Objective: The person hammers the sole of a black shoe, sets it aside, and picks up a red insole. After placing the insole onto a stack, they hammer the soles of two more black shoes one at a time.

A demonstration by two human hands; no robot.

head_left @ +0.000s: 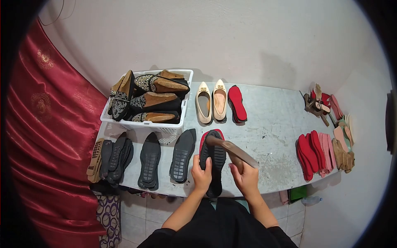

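In front of me a black ridged shoe sole (215, 165) lies on the table, tread side up. A red insole (202, 144) shows along its upper edge, beneath it. My left hand (202, 177) grips the sole's left side, thumb on the tread. My right hand (247, 178) is closed around the handle of a cobbler's hammer (240, 153). The hammer's round face is over the upper part of the sole; whether it touches is hard to tell. To the left lie more black soles, one pair (183, 156) close by and another pair (149, 161) farther off.
A white basket (188, 97) of shoes on wooden lasts stands back left. Cream flats (219, 101) and stacked red insoles (237, 103) are behind my hands. Red and pink insoles (308, 155) and tools (314, 105) sit right. A red curtain (49, 136) hangs left.
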